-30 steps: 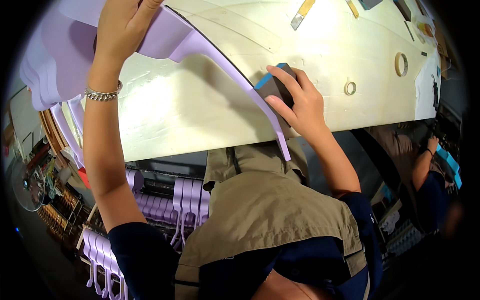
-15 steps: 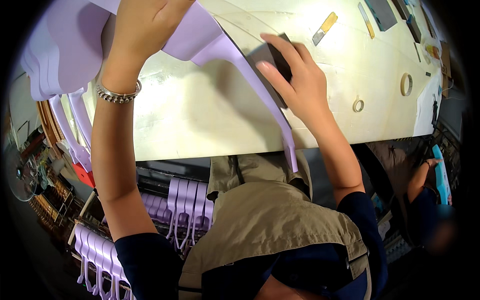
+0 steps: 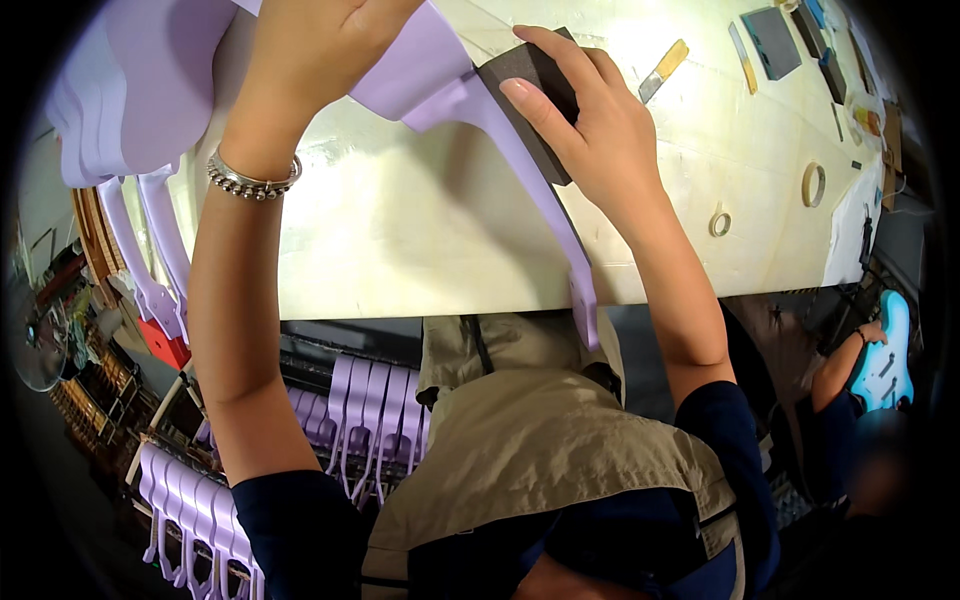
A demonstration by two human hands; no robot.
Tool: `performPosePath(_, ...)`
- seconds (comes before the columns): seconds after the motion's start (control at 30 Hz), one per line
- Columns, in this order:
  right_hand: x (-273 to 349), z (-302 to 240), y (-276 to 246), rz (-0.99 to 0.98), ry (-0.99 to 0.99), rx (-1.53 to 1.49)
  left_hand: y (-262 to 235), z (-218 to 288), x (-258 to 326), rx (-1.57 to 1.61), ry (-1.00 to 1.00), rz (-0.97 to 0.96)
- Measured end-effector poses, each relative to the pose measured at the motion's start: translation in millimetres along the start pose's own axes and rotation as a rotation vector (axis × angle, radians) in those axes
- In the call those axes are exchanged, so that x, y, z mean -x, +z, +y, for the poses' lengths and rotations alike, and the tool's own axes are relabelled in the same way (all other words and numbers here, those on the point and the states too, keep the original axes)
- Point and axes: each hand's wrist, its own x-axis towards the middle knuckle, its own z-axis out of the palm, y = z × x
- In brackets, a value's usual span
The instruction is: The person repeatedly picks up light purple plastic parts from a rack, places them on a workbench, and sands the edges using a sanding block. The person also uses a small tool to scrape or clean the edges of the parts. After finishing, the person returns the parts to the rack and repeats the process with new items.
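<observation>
A lilac, unpainted-hardware guitar [image 3: 410, 65] lies over the table, its neck slanting toward me until the headstock passes the near edge. My left hand [image 3: 325, 45] is closed at the body's upper part; its fingertips run out of the picture at the top. Along the right edge of the neck, close to where it meets the body, a dark grey sanding block [image 3: 533, 75] is pressed. My right hand [image 3: 600, 120] grips that block, thumb on the near side and fingers across its far end.
More lilac guitars [image 3: 165, 90] stand at the left of the pale table [image 3: 400, 270], others [image 3: 375, 410] hang on racks below. A brush [image 3: 664, 70], tape rolls [image 3: 814, 185] and a grey flat block [image 3: 770, 43] lie right. A co-worker holds a light-blue guitar [image 3: 882, 365] at far right.
My right hand and the sanding block have moved up the neck toward the body. My left hand and the guitar have shifted slightly right. The co-worker's guitar has turned to show its front.
</observation>
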Motion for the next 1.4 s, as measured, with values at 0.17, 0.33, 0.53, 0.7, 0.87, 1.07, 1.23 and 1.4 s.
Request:
performPosePath(0.17,-6,-3,0,-0.025,0.019,0.000,1,0,2,0.041,0.000,0.017)
performPosePath(0.33,-8,-3,-3,-0.042,0.044,-0.008,0,3,-2,0.083,-0.059,-0.018)
performPosePath(0.53,49,9,-28,-0.179,0.122,-0.020,2,0,2,0.022,0.005,0.042)
performPosePath(0.7,74,22,-37,-0.181,0.138,-0.084,-6,21,-5,0.066,-0.028,-0.050)
performPosePath(0.87,3,2,-7,-0.148,0.139,-0.155,8,2,2,0.059,-0.031,0.071)
performPosePath(1.07,114,38,-54,-0.354,0.214,-0.116,7,9,8,0.130,-0.170,0.101)
performPosePath(1.23,108,37,-52,-0.313,0.221,-0.125,5,29,2,0.091,-0.326,0.058)
performPosePath(1.4,48,25,-27,-0.256,0.114,-0.137,13,25,3,0.028,-0.046,0.153)
